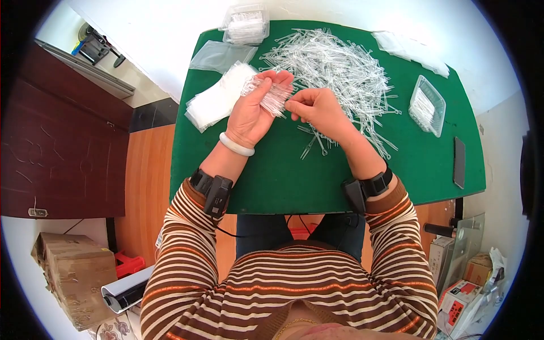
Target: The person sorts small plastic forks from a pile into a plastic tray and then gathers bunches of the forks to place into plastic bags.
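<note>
My left hand, palm up, is closed around a bundle of clear plastic sticks, with the thumb lying over them. Just right of the bundle is my right hand, its thumb and index finger pinched at the sticks' ends; what is between those fingertips is too small to make out. Behind and to the right of both hands spreads a large pile of similar clear looped sticks on the green table. White sheets or bags lie beside my left hand.
At the back left stand a clear container of sticks and a flat clear bag. White bags lie at the back right. On the right are an open plastic tray with sticks and a dark flat phone-like object.
</note>
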`<state>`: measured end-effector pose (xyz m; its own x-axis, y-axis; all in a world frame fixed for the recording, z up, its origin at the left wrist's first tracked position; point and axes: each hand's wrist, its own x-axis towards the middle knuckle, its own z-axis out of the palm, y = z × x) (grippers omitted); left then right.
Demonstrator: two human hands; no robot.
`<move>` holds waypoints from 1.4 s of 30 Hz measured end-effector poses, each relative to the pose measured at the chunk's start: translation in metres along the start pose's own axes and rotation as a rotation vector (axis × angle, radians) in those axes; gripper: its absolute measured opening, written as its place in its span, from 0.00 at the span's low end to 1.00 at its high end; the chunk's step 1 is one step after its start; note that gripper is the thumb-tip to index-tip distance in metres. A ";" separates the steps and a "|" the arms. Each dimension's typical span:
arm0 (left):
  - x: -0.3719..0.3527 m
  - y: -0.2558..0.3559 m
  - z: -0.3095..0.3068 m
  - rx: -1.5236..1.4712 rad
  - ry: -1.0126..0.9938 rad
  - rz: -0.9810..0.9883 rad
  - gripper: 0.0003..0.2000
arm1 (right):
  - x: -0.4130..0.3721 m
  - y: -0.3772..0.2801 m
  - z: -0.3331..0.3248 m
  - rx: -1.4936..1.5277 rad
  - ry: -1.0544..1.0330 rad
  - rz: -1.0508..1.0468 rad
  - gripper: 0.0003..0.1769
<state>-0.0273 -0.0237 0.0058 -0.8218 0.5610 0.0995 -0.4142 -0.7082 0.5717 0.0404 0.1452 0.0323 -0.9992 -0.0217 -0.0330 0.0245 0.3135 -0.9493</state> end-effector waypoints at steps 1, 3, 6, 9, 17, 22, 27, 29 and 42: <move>0.000 0.001 0.001 0.000 -0.001 0.000 0.09 | 0.001 0.002 0.001 0.048 0.013 -0.003 0.10; -0.001 0.001 0.002 -0.003 -0.006 -0.003 0.10 | 0.002 0.004 0.002 0.078 0.023 -0.004 0.10; -0.001 0.002 0.003 0.005 -0.013 -0.011 0.11 | 0.004 0.006 0.002 0.135 0.042 -0.005 0.10; -0.001 0.002 0.004 0.028 -0.024 -0.023 0.11 | 0.004 0.005 0.003 0.195 0.068 0.002 0.09; -0.002 0.001 0.005 0.039 0.004 -0.034 0.12 | 0.005 0.004 0.000 0.294 0.100 -0.011 0.07; 0.000 0.002 0.001 -0.015 -0.011 -0.007 0.12 | 0.003 -0.001 -0.007 0.338 0.100 0.053 0.06; 0.003 0.002 -0.003 -0.034 0.086 0.011 0.11 | 0.006 0.001 -0.015 0.381 0.196 0.004 0.06; 0.002 0.001 -0.006 -0.040 0.109 0.011 0.11 | 0.008 0.003 -0.022 0.352 0.303 -0.078 0.07; -0.009 0.002 0.011 0.040 -0.013 -0.531 0.11 | 0.000 -0.003 -0.054 0.268 -0.079 0.091 0.06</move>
<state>-0.0160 -0.0255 0.0149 -0.4978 0.8435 -0.2018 -0.7564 -0.3085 0.5768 0.0383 0.1951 0.0518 -0.9874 -0.0818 -0.1357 0.1314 0.0557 -0.9898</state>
